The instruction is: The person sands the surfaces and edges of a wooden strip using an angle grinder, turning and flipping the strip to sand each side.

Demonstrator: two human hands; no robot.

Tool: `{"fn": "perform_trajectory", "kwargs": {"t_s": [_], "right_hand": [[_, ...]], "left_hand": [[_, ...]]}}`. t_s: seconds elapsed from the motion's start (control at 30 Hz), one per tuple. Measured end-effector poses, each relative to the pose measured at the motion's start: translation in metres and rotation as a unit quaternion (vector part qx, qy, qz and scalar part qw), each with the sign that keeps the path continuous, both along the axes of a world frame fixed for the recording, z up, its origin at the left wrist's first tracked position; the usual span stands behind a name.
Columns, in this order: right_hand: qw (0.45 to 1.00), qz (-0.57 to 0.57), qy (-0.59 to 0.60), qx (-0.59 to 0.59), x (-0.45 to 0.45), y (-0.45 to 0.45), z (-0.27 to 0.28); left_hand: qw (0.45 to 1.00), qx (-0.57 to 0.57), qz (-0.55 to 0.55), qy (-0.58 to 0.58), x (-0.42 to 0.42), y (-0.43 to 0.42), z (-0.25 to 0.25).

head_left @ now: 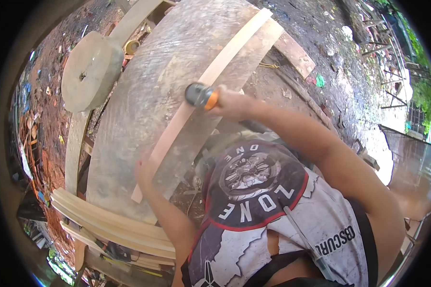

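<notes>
A long, pale wooden strip (238, 42) lies diagonally across a worn board tabletop (143, 100). My right hand (232, 103) is closed around an orange and black handheld power sander (202, 95), whose dark round end rests over the middle of the strip. Toward the strip's near end, my left hand (146, 167) reaches over it and appears to grip its edge. Blur softens the left fingers, so their exact placement is hard to make out. A wider light board (268, 36) shows beside the strip's far end.
A thick round wooden slab (92, 71) sits left of the tabletop. Several pale wooden strips (115, 217) are stacked at the near left. A roll of tape (131, 46) lies near the slab. Muddy ground with scattered debris surrounds the work surface, including a green scrap (320, 80).
</notes>
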State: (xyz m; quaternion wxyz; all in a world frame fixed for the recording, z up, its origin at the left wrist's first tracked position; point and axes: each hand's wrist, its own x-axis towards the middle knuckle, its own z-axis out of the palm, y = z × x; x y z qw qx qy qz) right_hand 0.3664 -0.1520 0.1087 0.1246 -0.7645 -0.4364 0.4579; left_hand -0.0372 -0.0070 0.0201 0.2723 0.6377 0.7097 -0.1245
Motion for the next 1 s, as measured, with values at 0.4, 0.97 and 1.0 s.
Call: {"fn": "perform_trajectory", "kwargs": {"t_s": [0.4, 0.97, 1.0], "right_hand": [[0.999, 0.013, 0.047, -0.011, 0.023, 0.013, 0.013], [0.985, -0.170, -0.012, 0.006, 0.340, 0.001, -0.027], [0.986, -0.164, -0.037, 0.010, 0.353, -0.001, -0.033]], "left_hand": [[0.954, 0.147, 0.189, 0.179, -0.084, -0.036, -0.007], [0.877, 0.031, 0.457, -0.143, 0.027, -0.039, -0.111], [0.858, 0.021, 0.488, -0.158, 0.039, -0.038, -0.103]]}}
